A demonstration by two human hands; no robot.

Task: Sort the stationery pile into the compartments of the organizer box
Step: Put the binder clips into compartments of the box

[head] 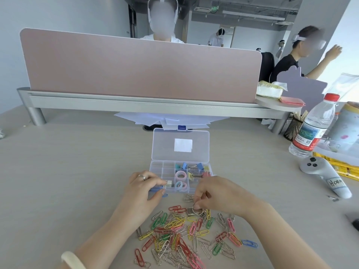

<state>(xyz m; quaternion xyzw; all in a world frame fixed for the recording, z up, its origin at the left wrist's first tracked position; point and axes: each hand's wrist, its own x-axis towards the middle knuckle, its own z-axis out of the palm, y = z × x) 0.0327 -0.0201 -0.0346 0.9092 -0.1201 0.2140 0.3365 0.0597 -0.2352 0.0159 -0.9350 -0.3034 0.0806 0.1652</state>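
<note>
A clear organizer box (155, 166) lies open in the middle of the table, its lid (180, 145) tilted back. Its compartments hold blue binder clips (199, 166), pastel tape rolls (181, 175) and small coloured pieces. My left hand (142, 186) holds a small white eraser (168, 183) over the box's front left corner. My right hand (213, 193) pinches a silver binder clip (193, 210) at the top of a wide pile of coloured and silver paper clips (180, 237) in front of the box.
A water bottle (312, 127), a grey controller (320, 171), a pen holder (293, 127) and yellow packaging (342, 166) crowd the right side. A pink divider screen (136, 66) on a grey rail closes the far edge. People sit beyond it.
</note>
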